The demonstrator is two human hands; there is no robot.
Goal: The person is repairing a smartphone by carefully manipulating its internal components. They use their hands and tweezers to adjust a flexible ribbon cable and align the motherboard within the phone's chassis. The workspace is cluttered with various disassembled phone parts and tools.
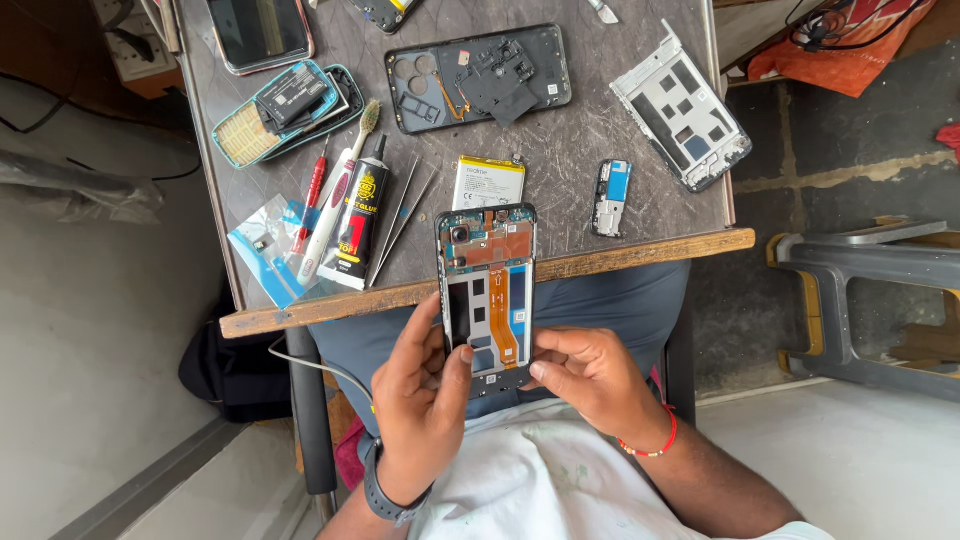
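Both hands, left hand [420,395] and right hand [590,375], grasped the opened phone [487,290] at its lower end, just off the bench [640,248] edge; a slip risked tearing its orange flex cable [503,318].

Black-and-yellow glue tube [358,225] beside white-labelled battery [488,183] on table [560,140].

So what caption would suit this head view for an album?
Both hands, left and right, hold an opened phone above a table strewn with parts.
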